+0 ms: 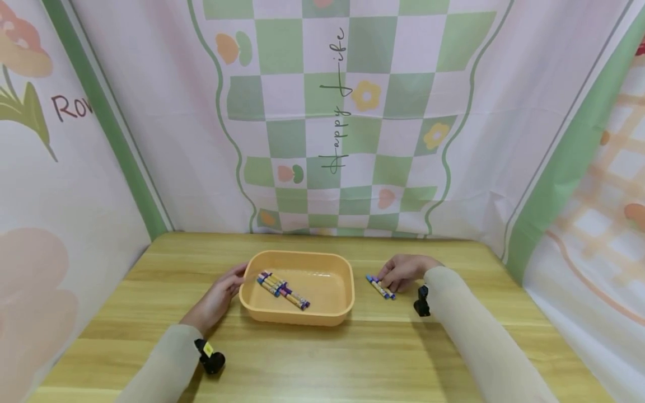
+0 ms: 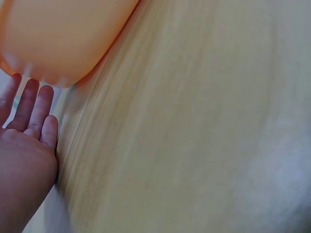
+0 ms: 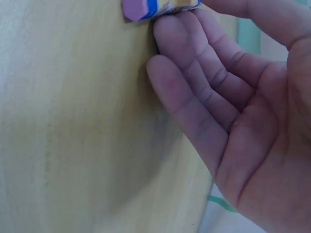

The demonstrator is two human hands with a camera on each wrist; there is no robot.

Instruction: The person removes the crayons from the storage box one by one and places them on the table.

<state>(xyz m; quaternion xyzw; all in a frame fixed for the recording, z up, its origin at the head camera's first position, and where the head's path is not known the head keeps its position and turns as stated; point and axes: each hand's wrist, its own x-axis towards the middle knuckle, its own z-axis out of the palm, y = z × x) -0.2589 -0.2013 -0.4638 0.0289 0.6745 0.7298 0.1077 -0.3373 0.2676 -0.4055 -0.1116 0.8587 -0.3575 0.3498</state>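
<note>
A yellow-orange plastic basket (image 1: 297,318) sits mid-table with several crayons (image 1: 272,283) lying in two small groups at its left and centre. My left hand (image 1: 216,301) is at the basket's left side; its fairly straight fingers (image 2: 43,104) touch the wall in the left wrist view. Right of the basket, my right hand (image 1: 405,270) pinches at a pair of yellow-wrapped crayons (image 1: 378,287) with blue and purple ends, down at the table. In the right wrist view, one crayon's purple end (image 3: 134,8) shows by the fingertips; the thumb tip is partly cut off.
The wooden table (image 1: 322,364) carries the basket and crayons. A printed curtain (image 1: 373,134) hangs along its back edge, with more printed cloth (image 1: 75,184) at the sides. Small black cameras (image 1: 422,302) are worn on both wrists.
</note>
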